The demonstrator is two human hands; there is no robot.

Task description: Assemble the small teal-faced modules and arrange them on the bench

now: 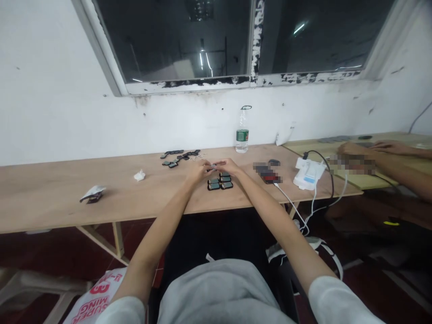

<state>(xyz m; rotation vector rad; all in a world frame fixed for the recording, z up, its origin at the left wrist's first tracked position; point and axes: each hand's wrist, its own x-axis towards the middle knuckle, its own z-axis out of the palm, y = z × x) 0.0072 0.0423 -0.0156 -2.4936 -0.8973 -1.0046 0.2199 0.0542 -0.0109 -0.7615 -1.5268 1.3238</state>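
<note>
My left hand [199, 169] and my right hand [227, 166] meet over the table, fingertips closed around a small grey piece [211, 168]. Its exact kind is too small to make out. Just below my right hand lie several flat black-rimmed pieces with grey faces [213, 184], set in a close group. Farther back, beyond my left hand, more black-and-grey pieces [173, 164] are scattered, with tiny pale bits [199, 157] beside them.
A water bottle [242, 139] stands against the wall. To the right are a phone [268, 173], a white power strip [308, 173] with cables, and another person's hands [354, 150]. Crumpled tissue [139, 175] and a small packet [92, 194] lie left on the wooden table [50, 189].
</note>
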